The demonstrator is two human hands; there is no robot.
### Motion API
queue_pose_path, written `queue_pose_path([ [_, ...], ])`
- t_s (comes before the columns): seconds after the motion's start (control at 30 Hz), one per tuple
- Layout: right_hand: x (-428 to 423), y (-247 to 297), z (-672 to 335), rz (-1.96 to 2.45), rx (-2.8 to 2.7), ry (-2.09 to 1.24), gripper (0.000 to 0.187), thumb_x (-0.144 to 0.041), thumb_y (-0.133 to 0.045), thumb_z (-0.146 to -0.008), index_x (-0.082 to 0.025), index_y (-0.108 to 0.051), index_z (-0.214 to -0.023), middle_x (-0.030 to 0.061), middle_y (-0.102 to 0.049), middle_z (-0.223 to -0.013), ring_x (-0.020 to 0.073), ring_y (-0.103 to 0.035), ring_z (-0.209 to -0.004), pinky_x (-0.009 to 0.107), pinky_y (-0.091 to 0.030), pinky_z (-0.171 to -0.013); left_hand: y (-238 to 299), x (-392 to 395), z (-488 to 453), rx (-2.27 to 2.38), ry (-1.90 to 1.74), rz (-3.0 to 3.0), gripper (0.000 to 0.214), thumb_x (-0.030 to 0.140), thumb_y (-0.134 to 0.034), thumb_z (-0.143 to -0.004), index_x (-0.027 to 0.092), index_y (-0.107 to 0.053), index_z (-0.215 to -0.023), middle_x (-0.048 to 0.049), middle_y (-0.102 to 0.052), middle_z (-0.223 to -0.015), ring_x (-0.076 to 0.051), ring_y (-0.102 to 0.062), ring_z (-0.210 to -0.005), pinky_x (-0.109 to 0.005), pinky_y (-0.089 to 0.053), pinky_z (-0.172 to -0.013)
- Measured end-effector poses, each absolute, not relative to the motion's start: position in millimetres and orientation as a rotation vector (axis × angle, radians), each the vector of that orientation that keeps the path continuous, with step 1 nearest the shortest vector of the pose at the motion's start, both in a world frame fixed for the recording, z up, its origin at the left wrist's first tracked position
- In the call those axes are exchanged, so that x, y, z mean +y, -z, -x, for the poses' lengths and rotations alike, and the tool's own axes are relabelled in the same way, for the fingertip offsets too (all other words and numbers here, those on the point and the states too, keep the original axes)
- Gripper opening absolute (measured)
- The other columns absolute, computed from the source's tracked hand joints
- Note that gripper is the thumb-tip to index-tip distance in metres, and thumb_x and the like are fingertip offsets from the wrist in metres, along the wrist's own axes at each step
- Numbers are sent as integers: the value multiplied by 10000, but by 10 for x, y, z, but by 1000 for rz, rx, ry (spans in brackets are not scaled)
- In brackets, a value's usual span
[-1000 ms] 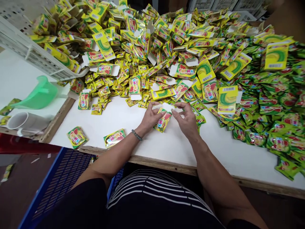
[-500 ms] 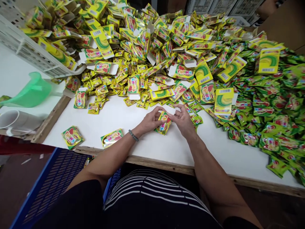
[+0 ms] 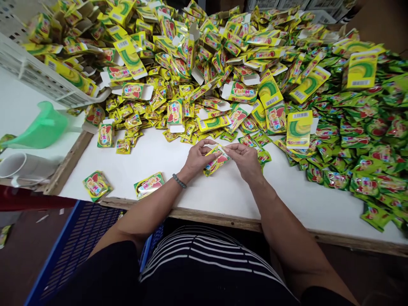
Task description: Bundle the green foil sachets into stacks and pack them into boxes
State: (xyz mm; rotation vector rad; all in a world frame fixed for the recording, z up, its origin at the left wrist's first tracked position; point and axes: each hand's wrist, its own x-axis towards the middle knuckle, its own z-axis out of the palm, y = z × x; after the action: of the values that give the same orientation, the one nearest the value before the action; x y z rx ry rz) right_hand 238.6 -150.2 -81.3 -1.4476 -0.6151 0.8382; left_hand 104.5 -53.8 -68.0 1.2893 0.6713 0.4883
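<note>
A small yellow-green candy box (image 3: pixel 214 164) with a red fruit print is held above the white table (image 3: pixel 197 197). My left hand (image 3: pixel 198 158) is closed on its left side, thumb across the printed face. The fingertips of my right hand (image 3: pixel 245 159) pinch the box's upper right end. Just beyond my hands lie green candy packets (image 3: pixel 247 140) and a heap of yellow candy packets (image 3: pixel 130 121). Two more candy boxes lie near the front edge, one by my left forearm (image 3: pixel 149 185) and another candy box (image 3: pixel 97 185) farther left.
A large pile of candy boxes (image 3: pixel 244 92) spans the back, with green packets (image 3: pixel 365 163) heaped at right. At left are a white crate (image 3: pixel 47 80), a green scoop (image 3: pixel 41 127) and a white mug (image 3: pixel 27 166). A blue basket (image 3: pixel 75 246) stands below the wooden edge.
The box in my hands has tilted, its right end now higher. My right fingers have drawn closer together around that end. The view has shifted slightly.
</note>
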Motion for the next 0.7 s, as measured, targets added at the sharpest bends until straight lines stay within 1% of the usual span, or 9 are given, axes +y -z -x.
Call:
queue_pose_path([
  [0.13,-1522,826,-2473,1467,-579,-910,238,-432,-797,-628,-225,-735,-727,-3,-696,-673,146,-562,-587,319,-466,-611,679,-521,-1044,613,-444,-1298,561,434,-857,-579,142,-608,-989,17,-669,-682,-96,-593,-573,-220,-448,-574],
  [0.23,-1520,827,-2483,1503,-554,-862,260,-442,-786,-626,-210,-736,-732,3,-692,-670,126,-525,-561,293,-422,-560,682,-510,-1034,577,-442,-1301,547,426,-860,-583,130,-641,-987,21,-652,-647,-90,-570,-548,-216,-433,-548],
  [0.33,-1513,815,-2439,1495,-522,-832,263,-452,-782,-617,-207,-727,-694,4,-677,-635,118,-508,-545,282,-415,-540,690,-510,-1025,571,-471,-1320,544,417,-854,-600,117,-662,-1011,34,-628,-618,-70,-527,-522,-203,-404,-527],
  [0.4,-1516,810,-2411,1489,-539,-835,258,-456,-788,-621,-215,-723,-682,8,-678,-629,131,-525,-560,291,-439,-553,700,-515,-1022,580,-503,-1339,539,425,-850,-605,111,-677,-1008,39,-613,-606,-60,-498,-513,-196,-377,-512],
  [0.5,-1537,818,-2405,1445,-569,-887,245,-447,-792,-644,-218,-726,-703,7,-687,-657,145,-554,-596,317,-475,-614,723,-523,-1029,586,-536,-1336,522,458,-832,-626,110,-701,-991,45,-576,-570,-54,-457,-496,-196,-346,-496],
  [0.57,-1556,818,-2403,1410,-578,-921,235,-432,-779,-671,-207,-724,-707,-7,-664,-641,138,-546,-593,321,-471,-644,743,-525,-1040,585,-545,-1298,510,477,-822,-637,112,-713,-976,42,-565,-559,-59,-455,-496,-201,-350,-502],
  [0.63,-1576,797,-2370,1448,-638,-852,236,-431,-736,-732,-197,-721,-710,-16,-632,-619,135,-536,-597,319,-455,-657,761,-522,-1051,588,-557,-1232,498,486,-818,-641,118,-719,-961,29,-582,-581,-74,-487,-524,-208,-375,-527],
  [0.7,-1592,757,-2300,1533,-771,-660,242,-428,-671,-799,-198,-730,-751,1,-655,-678,156,-568,-667,324,-452,-683,770,-514,-1053,593,-573,-1172,479,483,-816,-646,128,-720,-953,11,-609,-624,-92,-527,-572,-215,-400,-560],
])
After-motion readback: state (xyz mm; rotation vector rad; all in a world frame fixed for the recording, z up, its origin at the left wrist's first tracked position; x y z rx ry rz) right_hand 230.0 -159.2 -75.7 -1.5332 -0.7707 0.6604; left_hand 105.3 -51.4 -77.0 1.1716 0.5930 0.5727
